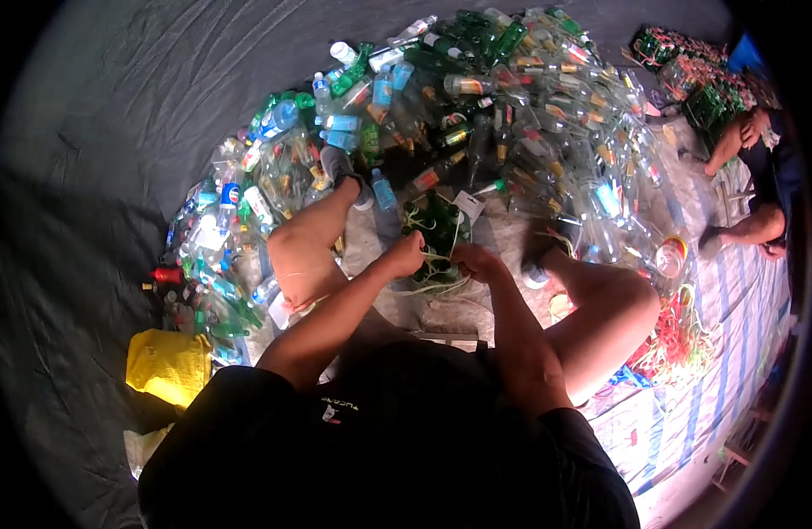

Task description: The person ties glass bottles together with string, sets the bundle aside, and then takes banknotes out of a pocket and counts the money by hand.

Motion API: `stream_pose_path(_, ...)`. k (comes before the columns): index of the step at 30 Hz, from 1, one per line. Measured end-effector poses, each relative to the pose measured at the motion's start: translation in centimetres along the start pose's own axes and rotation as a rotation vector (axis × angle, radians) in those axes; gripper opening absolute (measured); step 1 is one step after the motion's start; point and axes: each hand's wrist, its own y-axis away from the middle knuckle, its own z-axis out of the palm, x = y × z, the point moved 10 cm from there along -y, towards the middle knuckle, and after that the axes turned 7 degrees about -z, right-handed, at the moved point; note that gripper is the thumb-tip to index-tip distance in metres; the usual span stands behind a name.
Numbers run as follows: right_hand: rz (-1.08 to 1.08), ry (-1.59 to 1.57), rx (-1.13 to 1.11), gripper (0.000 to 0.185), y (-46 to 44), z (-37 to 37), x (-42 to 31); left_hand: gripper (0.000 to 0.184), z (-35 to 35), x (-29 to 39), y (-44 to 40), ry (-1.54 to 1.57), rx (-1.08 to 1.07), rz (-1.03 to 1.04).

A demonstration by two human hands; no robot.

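Between my legs stands a bundle of green bottles (pixel 443 222), with pale plastic strips (pixel 437 257) running around and across it. My left hand (pixel 409 254) is closed on a strip at the bundle's near left side. My right hand (pixel 476 262) grips a strip on the near right, a short way from the left hand. Loose strip ends hang below and stick out to the left of the bundle. A white tag (pixel 468 205) shows at its upper right. The bottles' lower parts are hidden.
A large heap of plastic bottles (pixel 547 115) curves around the front and left. On the left lies a yellow sack (pixel 168 363). Coloured strips (pixel 675 339) are piled by my right knee. Another person (pixel 767 189) sits at far right near tied green bundles (pixel 719 101).
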Motion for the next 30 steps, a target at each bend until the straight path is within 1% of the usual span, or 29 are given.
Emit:
stream_pose_path(1,-0.045,0.05,0.054,0.008,0.3,-0.1,-0.8,0.019,-0.1,0.1,0.1,0.001,0.004,0.0)
stream_pose_path(2,-0.046,0.052,0.052,0.008,0.6,0.4,-1.3,0.021,-0.3,0.2,0.3,-0.089,0.041,-0.003)
stream_pose_path(3,-0.048,0.133,0.105,0.008,0.7,0.1,-1.5,0.024,-0.1,-0.1,0.2,-0.18,0.077,-0.005)
stream_pose_path(4,-0.049,0.213,0.159,0.009,1.0,-0.2,-1.7,0.024,0.3,-0.4,0.1,-0.18,0.078,-0.005)
stream_pose_path(6,-0.058,0.178,0.173,0.011,0.6,0.2,-1.3,0.024,-1.0,1.0,0.9,-0.296,0.32,0.121)
stream_pose_path(7,-0.067,0.145,0.189,0.013,0.4,0.0,-0.9,0.024,-1.1,1.1,1.0,-0.295,0.321,0.121)
stream_pose_path(10,-0.061,0.171,0.217,0.013,0.3,-0.2,-0.7,0.02,-1.5,1.2,1.1,-0.291,0.362,0.131)
stream_pose_path(12,-0.051,0.216,0.237,0.013,0.0,-0.1,-0.8,0.016,-1.6,0.4,0.4,-0.225,0.269,0.109)
stream_pose_path(15,-0.005,0.239,0.261,0.014,-0.4,-0.5,0.3,0.013,-2.1,0.2,-0.3,-0.187,0.269,0.075)
stream_pose_path(17,0.026,0.23,0.264,0.015,-0.7,-0.9,0.9,0.011,-2.6,0.4,-0.8,-0.191,0.274,0.094)
stream_pose_path(19,0.027,0.068,0.336,0.012,-0.9,-1.6,2.1,0.012,-3.2,1.1,-0.4,-0.2,0.276,0.112)
stream_pose_path(20,0.026,0.062,0.336,0.012,-1.1,-2.0,2.4,0.012,-3.4,1.1,-0.1,-0.239,0.288,0.087)
stream_pose_path(21,-0.36,0.763,0.163,0.014,-2.5,-1.5,0.7,0.013,-3.7,1.3,0.2,-0.277,0.298,0.061)
stream_pose_path(22,-0.526,1.12,0.026,0.017,-2.2,0.6,0.3,0.013,-3.3,0.9,-0.3,-0.277,0.297,0.06)
stream_pose_path(23,-0.747,1.455,-0.055,0.019,-1.3,2.6,0.2,0.014,-2.9,0.7,-1.0,-0.334,0.307,0.04)
stream_pose_path(25,-0.411,1.379,0.004,0.029,-1.1,1.2,-0.1,0.016,-3.0,1.4,-2.1,-0.389,0.32,0.022)
stream_pose_path(26,-0.41,1.379,0.004,0.029,-1.0,1.4,-0.5,0.013,-2.8,2.1,-2.4,-0.424,0.285,0.012)
stream_pose_path(28,-0.317,1.646,-0.013,0.02,-2.3,0.6,1.8,0.012,-2.6,3.3,-3.0,-0.46,0.245,0.004)
stream_pose_path(29,-0.313,1.644,-0.011,0.02,-3.2,0.6,3.1,0.012,-2.2,3.7,-3.3,-0.488,0.218,-0.005)
stream_pose_path(30,-0.096,1.255,0.208,0.014,-5.1,-2.9,6.1,0.013,-2.1,4.2,-3.8,-0.516,0.193,-0.01)
